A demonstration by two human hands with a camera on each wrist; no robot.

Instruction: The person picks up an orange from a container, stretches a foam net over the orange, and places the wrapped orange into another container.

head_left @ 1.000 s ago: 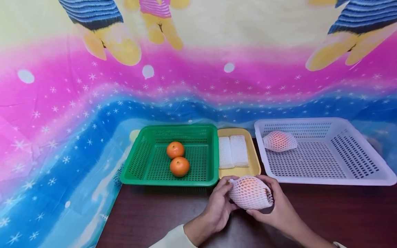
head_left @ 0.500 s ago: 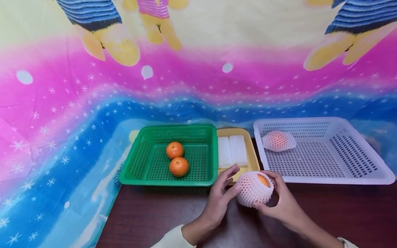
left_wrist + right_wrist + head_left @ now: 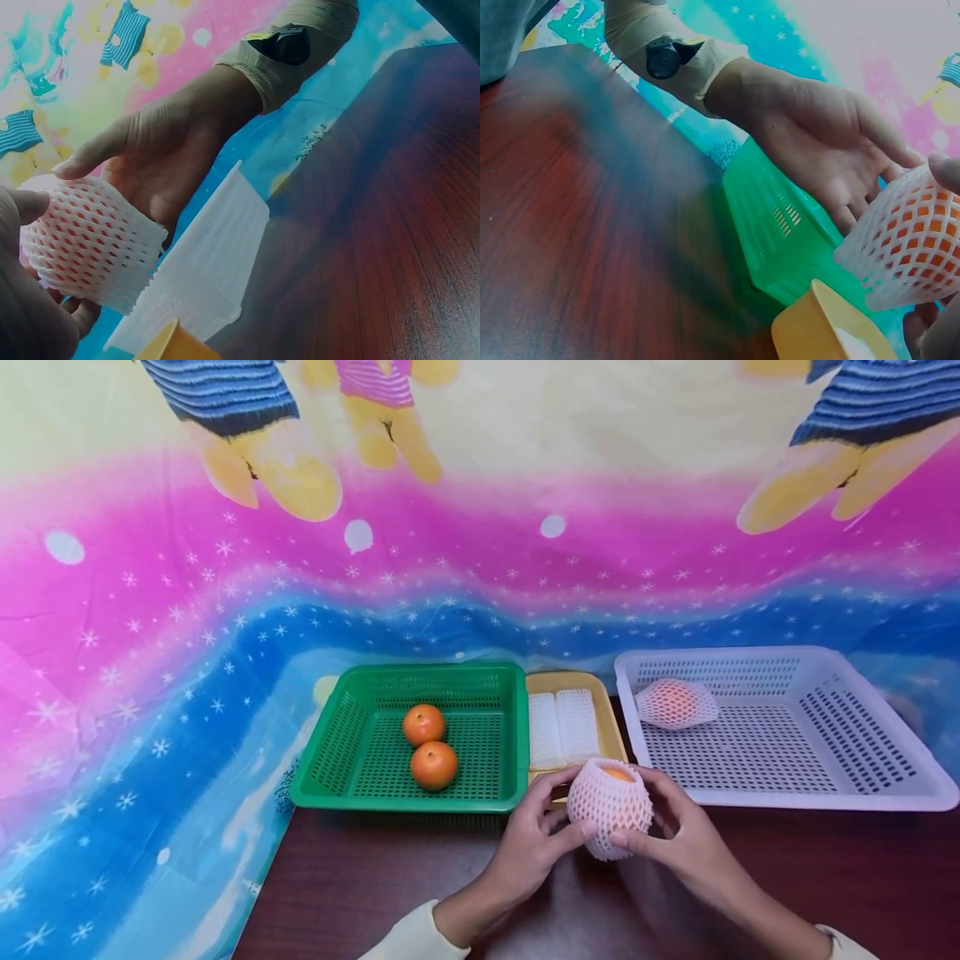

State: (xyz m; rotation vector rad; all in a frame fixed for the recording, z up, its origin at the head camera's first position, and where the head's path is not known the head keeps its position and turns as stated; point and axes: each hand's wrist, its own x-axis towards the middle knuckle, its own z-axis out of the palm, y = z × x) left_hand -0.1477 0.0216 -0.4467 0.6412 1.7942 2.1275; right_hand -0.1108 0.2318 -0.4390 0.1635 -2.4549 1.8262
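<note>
An orange in a white foam net sleeve (image 3: 611, 814) is held between both hands above the front of the table. Its open end faces up, with a patch of orange peel showing inside. My left hand (image 3: 528, 835) grips it from the left, thumb pressed on the near side. From the right, my right hand (image 3: 686, 835) grips it the same way, thumbs close together. In the left wrist view the right hand (image 3: 169, 150) reaches round the foam net (image 3: 94, 240). The right wrist view shows the left hand (image 3: 810, 142) against the net (image 3: 907, 240); some fingertips are hidden behind it.
A green basket (image 3: 337, 777) at left holds two bare oranges (image 3: 433, 766). Beside it, a yellow tray (image 3: 611, 727) carries flat white foam nets (image 3: 576, 727). The white basket (image 3: 787, 800) at right contains one netted orange (image 3: 677, 703). A patterned cloth (image 3: 480, 552) hangs behind.
The netted orange has turned from lying sideways to open end up. My left hand came off it half a second ago and now grips it again.
</note>
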